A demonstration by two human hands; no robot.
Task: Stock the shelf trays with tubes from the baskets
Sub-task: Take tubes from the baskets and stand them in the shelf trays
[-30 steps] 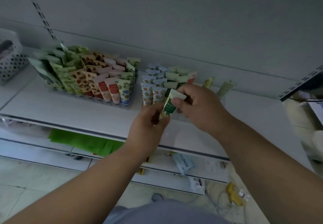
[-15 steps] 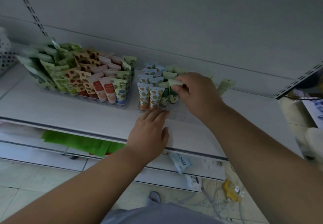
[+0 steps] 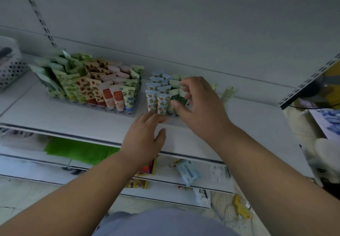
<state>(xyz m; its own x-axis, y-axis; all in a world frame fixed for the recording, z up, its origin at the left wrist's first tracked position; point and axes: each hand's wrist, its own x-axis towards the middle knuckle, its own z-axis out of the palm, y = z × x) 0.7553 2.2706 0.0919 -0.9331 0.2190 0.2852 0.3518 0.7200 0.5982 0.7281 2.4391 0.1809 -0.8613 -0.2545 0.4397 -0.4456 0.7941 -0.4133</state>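
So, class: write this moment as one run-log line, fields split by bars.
step: seating green tube in right tray | right hand: fingers on tube | left hand: flat at tray front | left tray: full

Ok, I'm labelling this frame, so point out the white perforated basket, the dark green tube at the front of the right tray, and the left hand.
white perforated basket (image 3: pixel 11 70): head view, its dotted side wall.
dark green tube (image 3: pixel 182 99): head view, its printed front.
left hand (image 3: pixel 144 137): head view, its back.
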